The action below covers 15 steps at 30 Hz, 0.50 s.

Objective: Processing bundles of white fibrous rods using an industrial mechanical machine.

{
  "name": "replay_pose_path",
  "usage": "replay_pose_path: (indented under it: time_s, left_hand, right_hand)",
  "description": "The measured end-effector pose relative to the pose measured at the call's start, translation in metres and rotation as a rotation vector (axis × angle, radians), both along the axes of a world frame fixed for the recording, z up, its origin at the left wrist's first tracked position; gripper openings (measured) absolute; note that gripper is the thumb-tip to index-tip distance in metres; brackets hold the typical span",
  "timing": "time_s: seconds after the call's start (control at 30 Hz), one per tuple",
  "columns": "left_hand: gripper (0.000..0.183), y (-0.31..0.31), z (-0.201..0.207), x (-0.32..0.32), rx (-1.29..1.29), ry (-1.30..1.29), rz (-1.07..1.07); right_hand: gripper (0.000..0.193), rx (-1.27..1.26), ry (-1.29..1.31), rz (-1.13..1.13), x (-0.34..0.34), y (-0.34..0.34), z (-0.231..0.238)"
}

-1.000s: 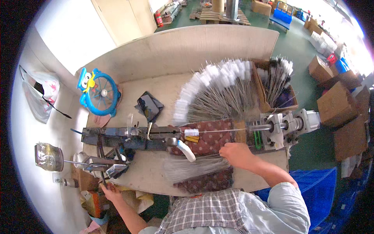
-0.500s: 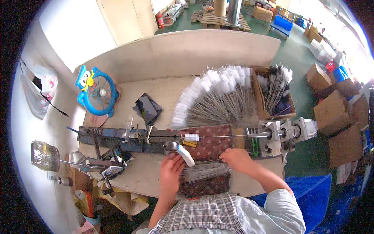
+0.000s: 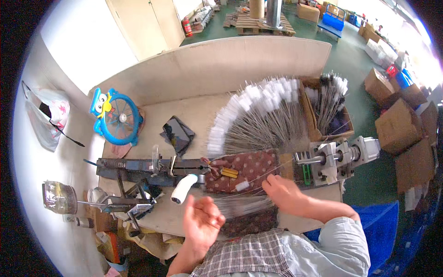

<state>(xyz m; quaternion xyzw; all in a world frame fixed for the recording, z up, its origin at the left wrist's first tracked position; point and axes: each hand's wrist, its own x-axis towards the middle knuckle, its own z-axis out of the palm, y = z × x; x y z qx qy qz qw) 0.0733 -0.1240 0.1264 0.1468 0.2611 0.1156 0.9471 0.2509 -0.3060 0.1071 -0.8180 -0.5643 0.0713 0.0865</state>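
White and short-bristled, the thin wire-stemmed brush [image 3: 241, 185] is out of line now! A second ago it stretches straight across between the dark metal clamp bed [image 3: 187, 165] and the silver metal shaft [image 3: 312, 160]; now it lies aslant on the brown polka-dotted cloth [image 3: 258, 167], its wire rising toward the shaft. That means its left end is free of the clamp; whether the right end is free too, I cannot tell.

And the curved white lever handle [image 3: 183, 188] has swung over to the left, away from the cloth. Below it, my left hand [image 3: 203, 222] is up off the bench, palm bare, fingers loosely curled, holding nothing.

Over on the right, my right hand [image 3: 280, 190] stays low, fingertips drawn together at the edge of the loose grey bundle of straight metal wires [image 3: 244, 203]; I cannot tell whether they pinch one. Just above the brush sit the small yellow bars [image 3: 229, 172].
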Motion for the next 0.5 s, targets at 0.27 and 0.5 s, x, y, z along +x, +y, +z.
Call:
replay_pose_path:
  time_s: [0.27, 0.5]
  left_hand:
    - [0.030, -0.010, 0.013, 0.032, 0.383, -0.126, -0.655]
    - [0.023, -0.065, -0.027, 0.143, 1.835, -0.044, -0.384]
  right_hand:
    - [0.023, 0.321, -0.246, -0.286, 0.084, -0.044, 0.083]
    - [0.025, 0.468, -0.014, -0.197, 0.087, -0.031, 0.046]
